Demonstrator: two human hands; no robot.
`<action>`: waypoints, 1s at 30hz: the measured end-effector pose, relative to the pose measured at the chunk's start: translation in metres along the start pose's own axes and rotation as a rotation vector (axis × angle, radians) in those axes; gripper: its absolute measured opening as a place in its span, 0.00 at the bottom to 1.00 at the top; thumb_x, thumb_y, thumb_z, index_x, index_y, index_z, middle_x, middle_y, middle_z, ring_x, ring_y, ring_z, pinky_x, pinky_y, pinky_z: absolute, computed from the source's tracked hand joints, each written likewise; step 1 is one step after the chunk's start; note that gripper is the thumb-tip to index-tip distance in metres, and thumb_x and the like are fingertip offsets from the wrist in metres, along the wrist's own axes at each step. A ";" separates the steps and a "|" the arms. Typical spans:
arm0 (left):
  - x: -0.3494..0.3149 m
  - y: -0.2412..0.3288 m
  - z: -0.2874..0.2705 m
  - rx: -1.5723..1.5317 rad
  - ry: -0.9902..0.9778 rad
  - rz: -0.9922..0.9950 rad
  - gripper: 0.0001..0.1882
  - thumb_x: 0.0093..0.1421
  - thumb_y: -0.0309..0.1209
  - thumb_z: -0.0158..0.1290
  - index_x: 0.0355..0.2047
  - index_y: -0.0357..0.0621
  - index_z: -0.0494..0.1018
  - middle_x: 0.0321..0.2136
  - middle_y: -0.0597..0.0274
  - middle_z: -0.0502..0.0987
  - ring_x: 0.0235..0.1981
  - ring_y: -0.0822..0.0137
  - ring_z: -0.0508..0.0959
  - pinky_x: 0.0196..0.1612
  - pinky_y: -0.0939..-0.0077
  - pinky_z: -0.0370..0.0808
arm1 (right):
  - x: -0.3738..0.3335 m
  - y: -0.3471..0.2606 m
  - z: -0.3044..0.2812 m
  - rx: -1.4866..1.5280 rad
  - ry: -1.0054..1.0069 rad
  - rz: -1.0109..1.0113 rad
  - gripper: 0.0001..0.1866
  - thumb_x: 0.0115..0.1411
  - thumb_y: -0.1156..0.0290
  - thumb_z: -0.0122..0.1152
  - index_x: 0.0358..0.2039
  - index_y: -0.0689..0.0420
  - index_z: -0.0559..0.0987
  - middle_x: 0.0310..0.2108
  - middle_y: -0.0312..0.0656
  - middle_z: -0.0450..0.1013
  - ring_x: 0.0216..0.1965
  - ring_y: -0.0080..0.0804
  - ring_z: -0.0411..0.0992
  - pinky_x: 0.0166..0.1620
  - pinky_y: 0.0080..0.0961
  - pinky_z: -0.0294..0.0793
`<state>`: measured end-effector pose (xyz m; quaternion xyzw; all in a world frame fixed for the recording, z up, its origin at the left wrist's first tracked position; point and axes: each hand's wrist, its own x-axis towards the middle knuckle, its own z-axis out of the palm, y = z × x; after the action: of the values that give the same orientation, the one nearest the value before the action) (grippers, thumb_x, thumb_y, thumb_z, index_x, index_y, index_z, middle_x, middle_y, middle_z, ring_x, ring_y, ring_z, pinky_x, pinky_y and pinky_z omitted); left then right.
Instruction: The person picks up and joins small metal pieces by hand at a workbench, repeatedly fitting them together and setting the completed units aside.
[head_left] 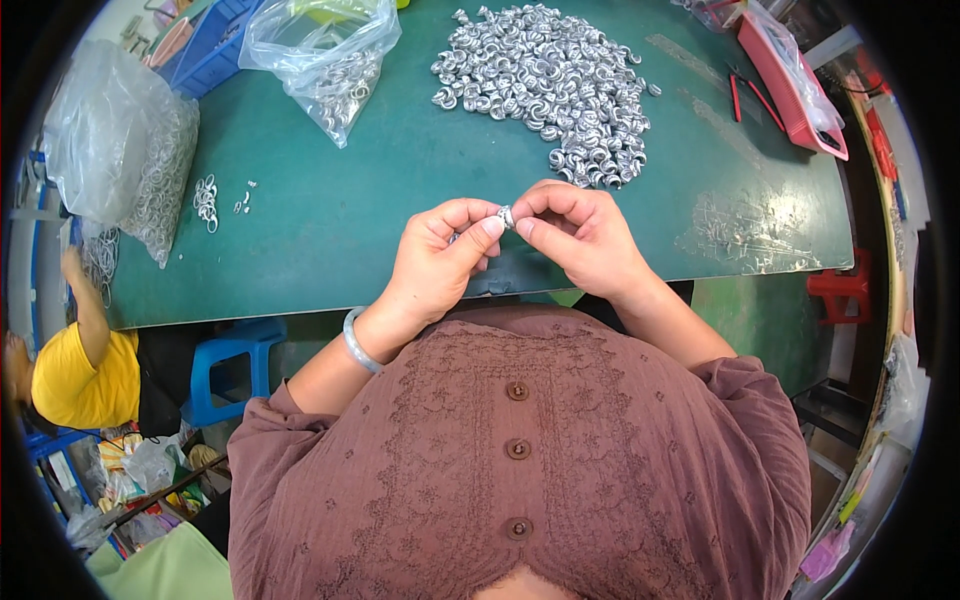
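My hands (598, 246) pinching a small silvery piece (506, 216), partly covered, its shape unclear, at the green counter (330, 220)

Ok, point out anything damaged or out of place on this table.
The green tabletop looks worn near its right front corner: a pale, scuffed patch interrupts the green. At left, some loose rings and small bits lie outside the clear bag.

Small shiny silvery piece (506, 216), partly hidden, pinched between both hands (592, 238).
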<state>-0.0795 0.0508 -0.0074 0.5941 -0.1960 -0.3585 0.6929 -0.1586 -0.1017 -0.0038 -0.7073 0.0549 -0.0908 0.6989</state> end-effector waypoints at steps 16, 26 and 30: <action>0.003 -0.001 0.006 -0.174 -0.047 -0.151 0.08 0.57 0.29 0.48 0.36 0.40 0.71 0.18 0.71 0.69 0.17 0.82 0.64 0.19 0.92 0.59 | -0.002 -0.003 -0.004 -0.332 0.062 -0.356 0.05 0.46 0.80 0.58 0.25 0.59 0.74 0.23 0.38 0.69 0.25 0.29 0.68 0.29 0.22 0.66; 0.012 0.007 0.007 -0.324 -0.105 -0.286 0.11 0.60 0.30 0.43 0.39 0.37 0.68 0.21 0.67 0.67 0.18 0.79 0.63 0.17 0.91 0.57 | 0.002 -0.009 -0.059 -0.627 0.294 -0.453 0.04 0.44 0.79 0.57 0.23 0.57 0.72 0.23 0.40 0.69 0.28 0.36 0.68 0.33 0.27 0.67; 0.016 0.011 0.003 -0.424 -0.078 -0.340 0.12 0.60 0.32 0.43 0.39 0.35 0.67 0.24 0.63 0.68 0.19 0.77 0.65 0.16 0.90 0.58 | 0.002 0.001 -0.130 -0.750 0.549 -0.299 0.04 0.44 0.77 0.57 0.23 0.58 0.73 0.24 0.41 0.69 0.28 0.37 0.68 0.31 0.26 0.68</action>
<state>-0.0685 0.0375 0.0011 0.4461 -0.0405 -0.5252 0.7235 -0.1837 -0.2292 -0.0037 -0.8606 0.1640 -0.3470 0.3348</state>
